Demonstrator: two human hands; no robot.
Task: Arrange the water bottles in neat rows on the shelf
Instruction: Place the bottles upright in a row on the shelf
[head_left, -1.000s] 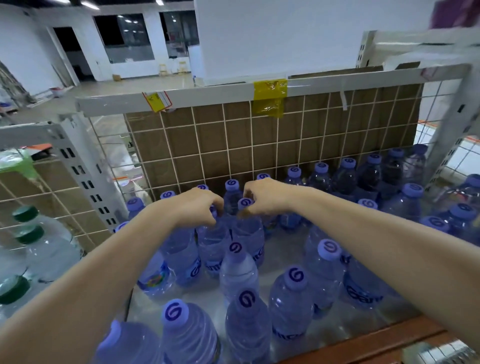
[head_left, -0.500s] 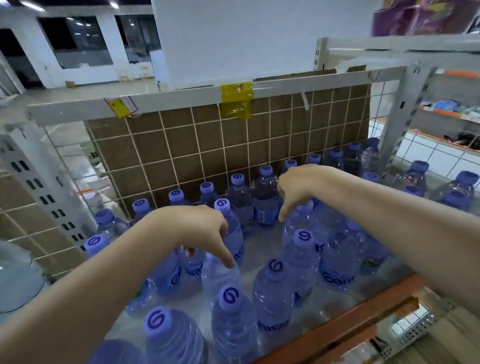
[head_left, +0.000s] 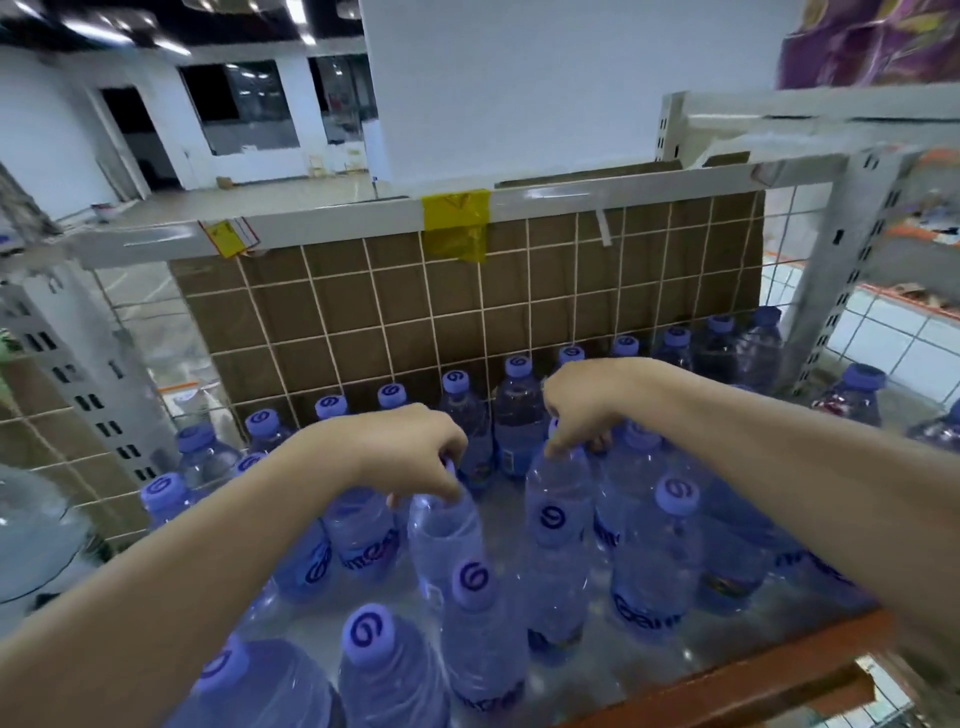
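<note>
**Both hands on bottle tops, mid-shelf row being formed**

I'm looking down into the shelf (head_left: 737, 680), its orange front edge nearest me and the wire grid back panel (head_left: 467, 322) with cardboard behind it at the far side. A tidy back row of water bottles (head_left: 457, 384) runs along that panel, caps lined up from left to right. Nearer me the bottles stand in looser order, upright but unevenly spaced, so I judge the job partly done: the back row is set and the middle rows are being sorted.

My left hand (head_left: 410, 452) reaches in from lower left, fingers curled down over the top of the left bottle (head_left: 447, 540), pinching its neck, the cap hidden beneath them. My right hand (head_left: 587, 405) comes in from the right, wrist bent down, fingertips closed on the neck of the right bottle (head_left: 558, 504). The two gripped bottles stand near each other with a bare strip of shelf between them, just in front of the back row.

The next move, as I read it, calls for sliding or lifting this pair snug against the back row, keeping them upright and clear of their neighbours' caps
</note>
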